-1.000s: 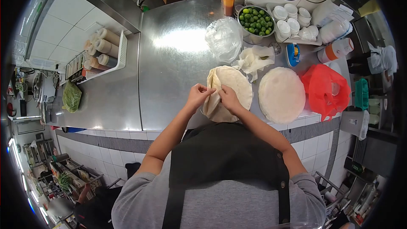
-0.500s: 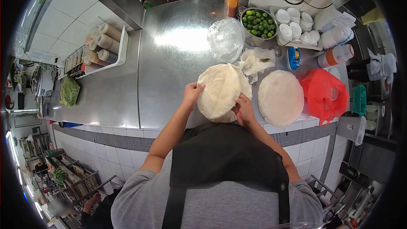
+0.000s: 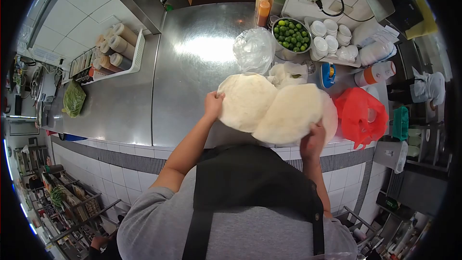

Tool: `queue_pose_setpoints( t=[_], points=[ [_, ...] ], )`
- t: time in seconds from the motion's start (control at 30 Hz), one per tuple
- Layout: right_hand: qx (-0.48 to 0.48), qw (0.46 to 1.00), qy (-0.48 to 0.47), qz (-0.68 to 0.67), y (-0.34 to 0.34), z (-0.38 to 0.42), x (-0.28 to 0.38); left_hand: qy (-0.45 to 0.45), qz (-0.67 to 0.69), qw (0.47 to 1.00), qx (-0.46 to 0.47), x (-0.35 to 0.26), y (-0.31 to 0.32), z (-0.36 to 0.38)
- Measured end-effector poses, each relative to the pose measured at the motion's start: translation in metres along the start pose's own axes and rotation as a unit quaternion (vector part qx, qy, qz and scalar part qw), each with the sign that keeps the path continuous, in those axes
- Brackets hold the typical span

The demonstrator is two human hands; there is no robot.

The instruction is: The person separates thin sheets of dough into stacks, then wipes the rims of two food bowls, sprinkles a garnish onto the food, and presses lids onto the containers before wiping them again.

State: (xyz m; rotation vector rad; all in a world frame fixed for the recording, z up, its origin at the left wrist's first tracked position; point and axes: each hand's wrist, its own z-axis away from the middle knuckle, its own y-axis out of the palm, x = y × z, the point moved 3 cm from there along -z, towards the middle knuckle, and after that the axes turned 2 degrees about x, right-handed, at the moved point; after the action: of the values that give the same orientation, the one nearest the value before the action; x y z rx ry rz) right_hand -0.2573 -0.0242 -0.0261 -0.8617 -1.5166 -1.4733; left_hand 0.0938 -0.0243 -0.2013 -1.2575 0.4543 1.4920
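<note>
Two round, pale flatbreads are held up side by side over the steel counter's front edge, partly overlapping. My left hand pinches the outer edge of the left flatbread. My right hand, a little blurred, grips the lower right edge of the right flatbread. Behind that one, a pale round stack lies on the counter, mostly covered. Just beyond the flatbreads are a clear plastic bag and a crumpled pale wrapper.
Past the bags stand a bowl of green limes, sauce bottles and stacked white cups. A red bag lies at right. At left are a bottle rack and bagged greens. Another person is at far right.
The flatbreads, bunched together before, are now spread apart. My right hand has moved right with one of them, over the stack. My left hand has shifted slightly left and up.
</note>
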Motion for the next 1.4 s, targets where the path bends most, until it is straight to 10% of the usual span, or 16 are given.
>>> queue_pose_setpoints(
  t=[0.3,0.37,0.43,0.5,0.57,0.6,0.67,0.77,1.4],
  points=[
    [-0.147,0.981,-0.086,0.095,-0.030,-0.021,0.091,0.047,-0.114,0.990,0.061,-0.017,-0.029,-0.005],
    [0.061,0.849,-0.253,0.460,0.008,-0.029,0.088,0.030,-0.095,0.989,0.111,-0.015,-0.016,-0.002],
    [0.030,0.959,-0.100,0.263,0.038,-0.028,0.036,0.037,-0.137,0.982,0.123,-0.009,-0.006,0.002],
    [0.144,0.912,-0.152,0.352,0.080,-0.032,0.006,0.044,-0.182,0.973,0.138,-0.008,0.005,0.014],
    [0.182,0.902,-0.094,0.380,0.067,-0.041,-0.073,0.327,-0.356,0.850,-0.211,-0.039,0.004,0.041],
    [0.181,0.902,-0.093,0.381,0.066,-0.039,-0.093,0.328,-0.355,0.850,-0.209,-0.053,0.004,0.048],
    [0.211,0.916,-0.018,0.342,0.071,-0.033,-0.122,0.144,-0.096,0.983,0.053,-0.074,0.002,0.059],
    [0.279,0.882,0.011,0.380,0.093,-0.028,-0.110,-0.066,0.222,0.957,0.177,-0.093,0.007,0.087],
    [0.353,0.886,0.122,0.275,0.077,-0.036,-0.094,-0.050,0.311,0.888,0.334,-0.097,0.006,0.089]
  ],
)
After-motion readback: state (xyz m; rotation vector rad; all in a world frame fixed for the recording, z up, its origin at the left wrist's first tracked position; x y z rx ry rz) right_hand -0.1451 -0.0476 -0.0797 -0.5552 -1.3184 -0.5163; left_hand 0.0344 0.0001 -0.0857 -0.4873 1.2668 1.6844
